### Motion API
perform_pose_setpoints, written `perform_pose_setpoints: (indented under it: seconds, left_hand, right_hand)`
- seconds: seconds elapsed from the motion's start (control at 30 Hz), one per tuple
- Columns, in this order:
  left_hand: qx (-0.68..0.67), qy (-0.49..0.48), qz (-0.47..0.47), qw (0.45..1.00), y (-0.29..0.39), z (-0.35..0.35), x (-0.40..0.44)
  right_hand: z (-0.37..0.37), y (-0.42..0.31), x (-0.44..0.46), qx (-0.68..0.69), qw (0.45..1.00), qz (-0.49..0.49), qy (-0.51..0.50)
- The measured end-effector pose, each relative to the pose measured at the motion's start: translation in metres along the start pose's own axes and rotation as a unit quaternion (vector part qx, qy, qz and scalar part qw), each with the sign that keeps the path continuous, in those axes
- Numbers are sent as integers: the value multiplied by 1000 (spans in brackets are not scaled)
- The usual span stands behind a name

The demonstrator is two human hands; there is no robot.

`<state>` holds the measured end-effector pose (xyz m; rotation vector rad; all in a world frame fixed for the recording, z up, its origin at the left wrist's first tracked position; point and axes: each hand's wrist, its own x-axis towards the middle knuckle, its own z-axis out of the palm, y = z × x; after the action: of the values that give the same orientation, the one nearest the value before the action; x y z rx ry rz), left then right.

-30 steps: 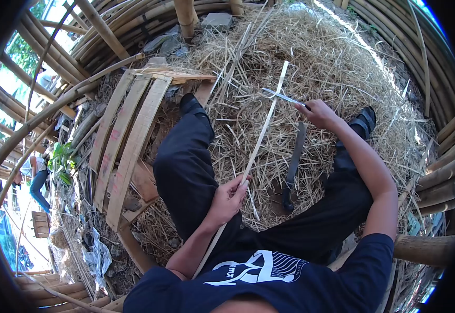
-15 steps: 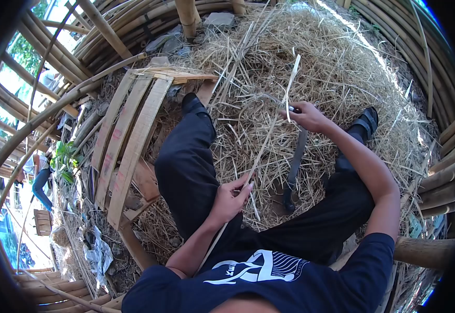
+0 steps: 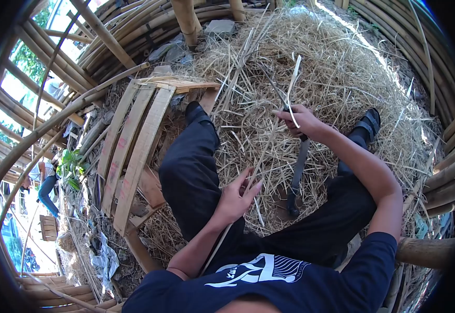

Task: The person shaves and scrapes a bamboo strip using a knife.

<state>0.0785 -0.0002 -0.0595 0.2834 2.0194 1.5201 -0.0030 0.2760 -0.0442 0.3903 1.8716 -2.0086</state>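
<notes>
My right hand (image 3: 299,122) is closed around a small knife (image 3: 277,89), whose blade points up and to the left. The far end of a thin bamboo strip (image 3: 265,151) meets the fingers of this hand, and a pale curled shaving (image 3: 293,83) hangs beside it. Lower down, my left hand (image 3: 234,200) has its fingers apart beside the strip, which runs under the palm toward my body. A large dark-bladed knife (image 3: 299,169) lies on the shavings between my legs, its black handle toward me.
A slatted wooden crate (image 3: 143,148) stands left of my leg. Heaped shavings (image 3: 337,68) cover the ground ahead. Bamboo poles (image 3: 186,21) surround the area, and one thick pole (image 3: 426,252) is beside my right elbow. Another person (image 3: 47,188) is at the far left.
My right hand has come nearer with the small knife, which has turned to point upward. A shaving now curls away from the strip's far end. My left hand's fingers have opened.
</notes>
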Motion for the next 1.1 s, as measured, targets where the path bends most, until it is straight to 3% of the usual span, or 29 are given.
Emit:
perform_pose_setpoints:
  seconds: [0.2,0.27,0.3,0.4,0.47,0.53,0.6,0.67,1.0,1.1]
  left_hand:
    - [47,15,54,997,27,8,17]
    - [-44,24,-10,999,25,11,25]
    - [-95,32,31,994,15,14,32]
    - [-118,27,-28,992,10,7,33]
    - [-125,41,-5,991,0,7,35]
    - [-120,36,-14,992,6,4,34]
    - [-98,50,4,994,1,3,35]
    - [68,76,49,994,0,0,36]
    - [66,100,30,992,-9,5,36]
    - [100,119,60,986,-6,9,34]
  right_hand:
    - [18,-7,-6,-104,994,-27,-9]
    - [23,-9,-8,-129,990,-43,-39]
    - [25,-9,-9,-130,990,-43,-40]
    - [21,-3,-6,-218,972,-82,-17]
    - [12,4,4,-370,919,-132,-31]
    - [7,4,2,-373,916,-142,-43]
    - [4,1,-3,-462,866,-190,-39]
    - [1,0,-3,-498,846,-188,-29]
    - [-6,19,14,-599,775,-181,89]
    - [-9,12,16,-606,779,-109,122]
